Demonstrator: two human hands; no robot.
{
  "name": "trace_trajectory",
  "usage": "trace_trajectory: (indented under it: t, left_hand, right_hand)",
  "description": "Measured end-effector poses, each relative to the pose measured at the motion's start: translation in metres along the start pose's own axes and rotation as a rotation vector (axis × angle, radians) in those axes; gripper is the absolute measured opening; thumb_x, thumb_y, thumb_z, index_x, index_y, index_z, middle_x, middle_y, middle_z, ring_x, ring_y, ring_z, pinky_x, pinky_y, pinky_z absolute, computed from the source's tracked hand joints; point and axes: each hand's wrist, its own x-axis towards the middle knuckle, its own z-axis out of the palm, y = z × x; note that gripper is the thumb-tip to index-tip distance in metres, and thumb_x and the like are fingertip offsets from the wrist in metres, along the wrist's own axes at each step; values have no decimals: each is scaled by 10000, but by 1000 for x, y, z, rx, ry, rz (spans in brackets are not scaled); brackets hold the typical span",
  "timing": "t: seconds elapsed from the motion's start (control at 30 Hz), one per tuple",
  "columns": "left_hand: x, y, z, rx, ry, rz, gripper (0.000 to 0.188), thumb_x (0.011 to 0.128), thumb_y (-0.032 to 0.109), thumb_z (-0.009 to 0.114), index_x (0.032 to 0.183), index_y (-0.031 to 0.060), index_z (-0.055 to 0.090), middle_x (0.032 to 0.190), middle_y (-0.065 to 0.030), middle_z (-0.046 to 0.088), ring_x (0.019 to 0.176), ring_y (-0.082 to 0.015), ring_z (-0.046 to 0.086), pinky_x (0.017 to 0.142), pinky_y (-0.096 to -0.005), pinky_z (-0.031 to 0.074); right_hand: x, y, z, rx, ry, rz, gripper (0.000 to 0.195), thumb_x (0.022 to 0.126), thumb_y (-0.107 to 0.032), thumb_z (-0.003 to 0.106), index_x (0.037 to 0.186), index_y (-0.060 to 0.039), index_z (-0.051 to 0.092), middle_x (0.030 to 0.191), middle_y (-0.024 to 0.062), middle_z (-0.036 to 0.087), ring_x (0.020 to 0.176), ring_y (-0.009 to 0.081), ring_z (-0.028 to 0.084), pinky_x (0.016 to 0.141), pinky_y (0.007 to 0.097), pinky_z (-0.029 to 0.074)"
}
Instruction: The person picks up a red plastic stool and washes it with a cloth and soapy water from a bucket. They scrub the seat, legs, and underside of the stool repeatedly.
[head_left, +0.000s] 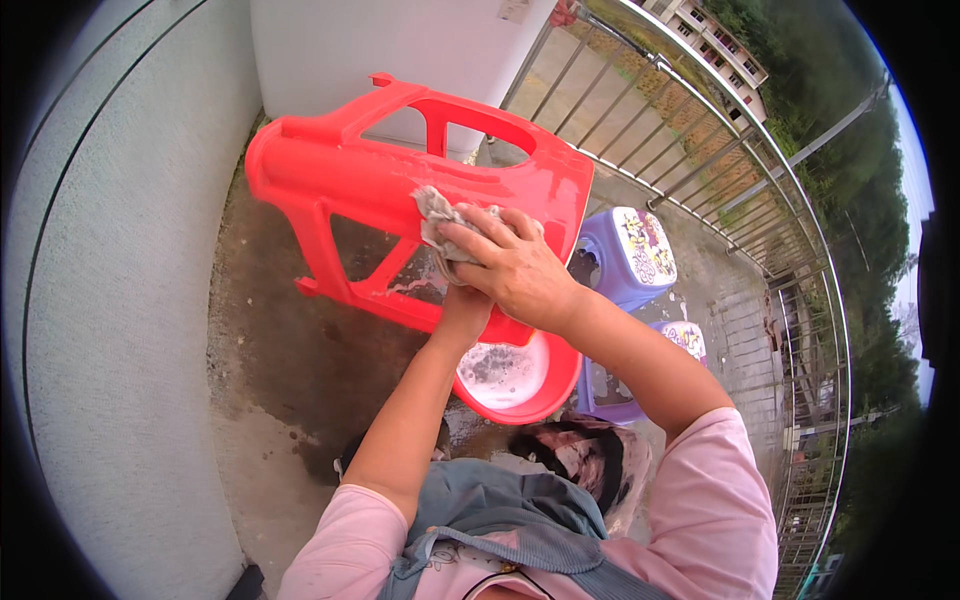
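Note:
A red plastic armchair (330, 169) lies tipped over, its wet surface turned up. My right hand (517, 270) presses a crumpled, pale wet cloth (439, 217) against the chair, fingers bent over it. Just below it is my left hand (469, 304), mostly covered by the right one; its fingers are hidden, so I cannot tell what it grips. Under the chair's near edge stands a red plastic basin (517, 412) of sudsy water.
Two purple-blue plastic stools with patterned tops, one (645, 247) upper and one (682, 337) lower, stand right of the basin. A dark and pink bundle (592, 457) lies near me. A metal railing (727, 161) runs along the right, a pale wall (127, 285) on the left.

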Motion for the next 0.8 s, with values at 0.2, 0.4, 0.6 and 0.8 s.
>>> trace_trajectory:
  t: [0.2, 0.4, 0.6, 0.8]
  left_hand:
    - [-6, -1, 12, 191, -5, 119, 550, 935, 153, 569, 1413, 19, 333, 1396, -133, 420, 1289, -196, 419, 1051, -343, 377]
    - [-20, -9, 17, 366, -97, 166, 246, 911, 97, 544, 1127, -21, 560, 1075, -114, 622, 1015, -180, 578, 875, -347, 464]
    - [-31, -10, 20, 259, -86, -79, 205, 910, 103, 637, 1079, -9, 612, 964, -30, 671, 884, -98, 608, 805, -274, 490]
    - [-32, -8, 19, 55, 1, -163, 216, 914, 98, 647, 1105, 0, 620, 1022, -23, 668, 918, -97, 603, 815, -280, 494]
  right_hand:
    - [-4, -1, 3, -73, -18, -23, 211, 743, -148, 623, 947, -140, 675, 1409, 43, 428, 1360, 295, 340, 1029, 513, 335]
    - [79, -6, 23, 62, 132, 34, 191, 761, -112, 629, 948, -137, 658, 1359, 54, 459, 1276, 299, 412, 1001, 461, 379]
    - [85, 10, 16, 245, 139, 322, 265, 805, -136, 664, 1068, -147, 638, 1314, 86, 514, 1163, 317, 507, 938, 430, 387]
    - [9, 32, -12, 388, 165, 466, 362, 847, -127, 616, 1206, -129, 577, 1224, 106, 571, 1131, 311, 530, 922, 433, 376]
